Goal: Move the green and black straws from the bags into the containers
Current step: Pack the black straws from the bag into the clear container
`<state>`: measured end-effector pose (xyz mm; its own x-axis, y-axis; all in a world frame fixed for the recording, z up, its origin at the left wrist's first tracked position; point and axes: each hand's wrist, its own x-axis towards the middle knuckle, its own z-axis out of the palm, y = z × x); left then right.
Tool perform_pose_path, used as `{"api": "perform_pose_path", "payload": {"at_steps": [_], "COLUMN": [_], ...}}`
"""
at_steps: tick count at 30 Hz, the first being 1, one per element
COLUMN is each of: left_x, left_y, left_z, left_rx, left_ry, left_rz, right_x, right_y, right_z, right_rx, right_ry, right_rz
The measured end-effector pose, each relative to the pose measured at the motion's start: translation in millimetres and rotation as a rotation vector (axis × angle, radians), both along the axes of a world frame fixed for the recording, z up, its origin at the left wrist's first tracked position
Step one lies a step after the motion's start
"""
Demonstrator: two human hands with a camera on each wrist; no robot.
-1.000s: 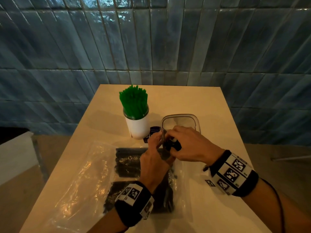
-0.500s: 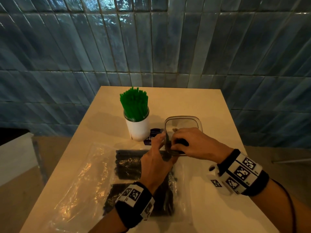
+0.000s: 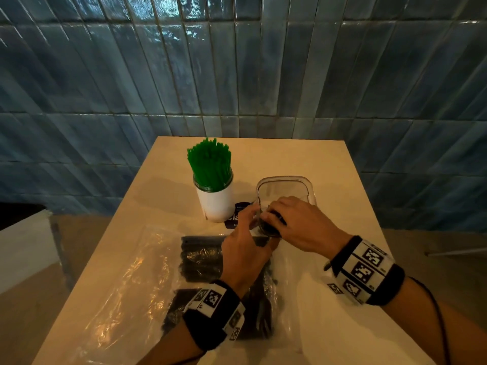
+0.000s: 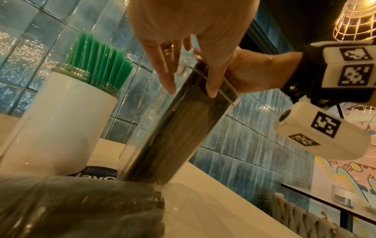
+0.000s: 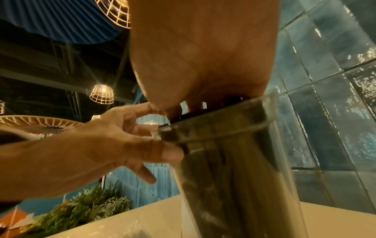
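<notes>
A bunch of green straws (image 3: 210, 164) stands in a white jar (image 3: 218, 204) at the table's middle. Right of it stands a clear square container (image 3: 284, 178), tilted in the left wrist view (image 4: 140, 128). A bundle of black straws (image 4: 173, 136) stands inside the container. My right hand (image 3: 276, 216) grips the bundle's top at the rim. My left hand (image 3: 250, 219) holds the container's near left corner, thumb and fingers (image 4: 168, 83) against its wall. More black straws lie in a clear bag (image 3: 203, 259) under my left forearm.
A crumpled empty clear bag (image 3: 118, 280) covers the table's near left. A dark printed sticker (image 3: 237, 216) lies between jar and container. The cream table (image 3: 329, 180) ends at a blue tiled wall (image 3: 237, 75). Bare tabletop shows to the right.
My right hand has carried the black bundle from just before the container down into it. My left hand stays at the container's near corner.
</notes>
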<state>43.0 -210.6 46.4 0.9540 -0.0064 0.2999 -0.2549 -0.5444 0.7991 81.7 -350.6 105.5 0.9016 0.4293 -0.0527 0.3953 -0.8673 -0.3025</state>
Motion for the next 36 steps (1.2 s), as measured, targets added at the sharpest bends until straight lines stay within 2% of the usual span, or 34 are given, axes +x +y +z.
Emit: {"api": "perform_pose_path", "payload": {"at_steps": [7,15,19,24,26,29,31,33,36], "left_x": [32,75,75,48,30,2,-13,-21,-25], "left_y": [3,12,18,7,-6,-28,-37,-40,-39], "left_z": [13,26,22,-7,-21,-41,-53,-64,-74], "left_rx": [-0.057,-0.120,-0.096,-0.054,0.044,0.401,0.637,0.737,0.800], "left_ry": [0.045,0.152,0.171,0.155,0.202,0.651,0.854,0.894,0.848], "left_rz": [0.047,-0.022,-0.063,0.040,0.018,-0.145,-0.212,-0.236,-0.235], "right_x": [22,58,63,61,61,60,52,34,-6], "right_y": [10,19,20,17,17,15,13,7,-11], "right_z": [-5,1,0,-10,-14,-11,-5,1,-5], "right_rx": [0.012,-0.125,-0.111,-0.077,-0.079,-0.109,-0.089,0.031,0.348], "right_ry": [-0.191,-0.256,-0.243,-0.273,-0.262,-0.245,-0.261,-0.311,-0.447], "right_rz": [0.025,-0.025,-0.041,-0.099,-0.114,-0.125,-0.142,-0.164,-0.201]}}
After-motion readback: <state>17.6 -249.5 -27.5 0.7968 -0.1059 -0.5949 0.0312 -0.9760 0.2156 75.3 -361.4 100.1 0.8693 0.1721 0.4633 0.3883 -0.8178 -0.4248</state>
